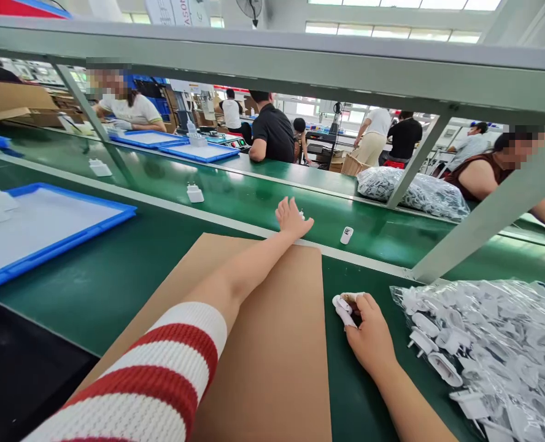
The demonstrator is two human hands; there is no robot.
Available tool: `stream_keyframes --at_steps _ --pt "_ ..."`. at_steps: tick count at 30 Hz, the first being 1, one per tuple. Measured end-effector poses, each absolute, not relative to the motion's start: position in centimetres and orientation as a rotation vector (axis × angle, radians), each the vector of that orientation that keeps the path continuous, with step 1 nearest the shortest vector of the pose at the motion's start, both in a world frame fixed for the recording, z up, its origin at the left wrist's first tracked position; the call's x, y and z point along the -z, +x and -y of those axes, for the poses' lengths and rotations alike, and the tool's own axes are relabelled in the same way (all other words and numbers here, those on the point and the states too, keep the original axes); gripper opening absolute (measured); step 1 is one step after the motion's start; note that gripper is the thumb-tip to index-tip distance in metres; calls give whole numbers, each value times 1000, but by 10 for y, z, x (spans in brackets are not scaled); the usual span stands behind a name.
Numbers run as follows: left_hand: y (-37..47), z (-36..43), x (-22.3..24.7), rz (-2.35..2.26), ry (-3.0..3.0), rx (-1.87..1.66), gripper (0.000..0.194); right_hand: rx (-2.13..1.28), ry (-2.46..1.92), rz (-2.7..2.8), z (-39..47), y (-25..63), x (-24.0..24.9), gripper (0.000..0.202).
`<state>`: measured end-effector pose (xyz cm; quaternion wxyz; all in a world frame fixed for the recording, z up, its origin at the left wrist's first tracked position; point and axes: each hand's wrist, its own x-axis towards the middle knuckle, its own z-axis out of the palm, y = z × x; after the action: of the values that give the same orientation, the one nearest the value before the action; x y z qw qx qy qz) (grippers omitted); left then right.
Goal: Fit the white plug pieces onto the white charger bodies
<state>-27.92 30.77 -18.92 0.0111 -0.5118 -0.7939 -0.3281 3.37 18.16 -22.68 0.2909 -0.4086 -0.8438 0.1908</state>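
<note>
One left hand spread wide beyond the desk's far edge, near a partly hidden white plug, right hand holding white plastic, bagged parts toward the right edge

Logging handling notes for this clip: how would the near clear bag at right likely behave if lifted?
The clear bag would probably sag and flop, as its thin film wrinkles loosely. It may feel heavy, being packed with many white plugs. Those look loose and jumbled, so they would likely shift.
</note>
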Motion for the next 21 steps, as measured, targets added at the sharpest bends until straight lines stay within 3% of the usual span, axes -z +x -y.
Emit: stream_keyframes --at_steps 4,7,9,13,17,21 --pt "-243 -323 173 2082 -2095 812 108 -537 -1106 2247 -182 35 228 20" --pt "-213 -342 166 1839 -2567 452 114 -562 -1105 2245 -182 36 227 19" --pt "-198 -354 165 1777 -2737 233 101 -573 -1098 2244 -183 37 227 17" --pt "-195 -365 164 1834 -2766 65 37 -561 -1073 2257 -184 37 226 19" --pt "-215 -353 158 1935 -2693 112 35 -534 -1072 2253 -185 36 226 15" --pt "-229 -321 146 1999 -2609 262 25 -588 -1011 2193 -186 37 225 24"
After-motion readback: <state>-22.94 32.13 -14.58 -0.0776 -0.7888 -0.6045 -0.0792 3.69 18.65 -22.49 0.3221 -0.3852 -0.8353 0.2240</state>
